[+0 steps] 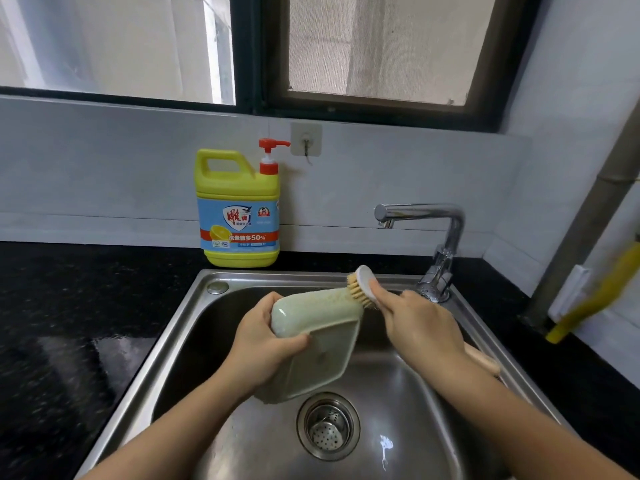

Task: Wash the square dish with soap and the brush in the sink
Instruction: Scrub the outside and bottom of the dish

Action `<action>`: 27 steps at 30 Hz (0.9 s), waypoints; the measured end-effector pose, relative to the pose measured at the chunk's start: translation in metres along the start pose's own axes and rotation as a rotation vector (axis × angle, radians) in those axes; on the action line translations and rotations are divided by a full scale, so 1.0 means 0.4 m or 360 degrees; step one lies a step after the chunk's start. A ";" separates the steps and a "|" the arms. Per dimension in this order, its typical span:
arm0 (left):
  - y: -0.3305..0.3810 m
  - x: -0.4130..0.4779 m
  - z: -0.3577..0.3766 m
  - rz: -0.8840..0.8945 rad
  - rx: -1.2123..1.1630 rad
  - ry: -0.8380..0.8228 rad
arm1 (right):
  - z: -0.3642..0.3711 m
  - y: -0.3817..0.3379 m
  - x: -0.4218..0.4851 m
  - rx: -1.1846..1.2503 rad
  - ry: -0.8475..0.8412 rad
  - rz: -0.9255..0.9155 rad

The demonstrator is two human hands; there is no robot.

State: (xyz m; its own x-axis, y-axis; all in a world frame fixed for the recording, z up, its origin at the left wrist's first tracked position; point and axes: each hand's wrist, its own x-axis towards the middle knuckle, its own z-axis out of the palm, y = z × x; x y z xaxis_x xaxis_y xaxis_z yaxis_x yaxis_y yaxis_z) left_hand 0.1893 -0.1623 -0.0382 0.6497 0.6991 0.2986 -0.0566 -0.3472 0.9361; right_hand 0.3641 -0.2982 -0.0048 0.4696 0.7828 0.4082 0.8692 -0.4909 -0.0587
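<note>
Head view: soap jug (pixel 238 209) behind sink (pixel 277 277).

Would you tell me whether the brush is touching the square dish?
Touching. The head view shows the brush bristles pressed against the top corner of the square dish.

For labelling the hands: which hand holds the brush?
The right hand holds the brush, bristles against the dish; the left hand only grips the dish.
</note>
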 end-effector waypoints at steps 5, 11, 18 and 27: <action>-0.013 -0.007 0.013 0.0082 0.0098 -0.0023 | -0.022 -0.130 -0.049 -0.0163 0.0314 -0.0427; -0.017 -0.004 0.006 0.0106 0.0108 0.0033 | -0.002 -0.120 -0.067 -0.0205 0.0388 -0.0529; -0.010 -0.006 0.008 0.0101 0.0221 0.0028 | -0.004 -0.026 -0.007 -0.0284 -0.0102 -0.0071; -0.019 -0.007 0.011 0.0161 0.0356 -0.0088 | -0.033 -0.121 -0.038 -0.0201 0.0135 -0.0620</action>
State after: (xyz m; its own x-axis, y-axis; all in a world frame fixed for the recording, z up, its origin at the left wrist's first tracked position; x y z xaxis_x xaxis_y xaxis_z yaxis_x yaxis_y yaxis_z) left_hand 0.1913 -0.1644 -0.0470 0.6899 0.6209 0.3723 0.0416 -0.5474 0.8358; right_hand 0.3129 -0.2914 0.0038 0.0907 0.8875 0.4518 0.9512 -0.2116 0.2247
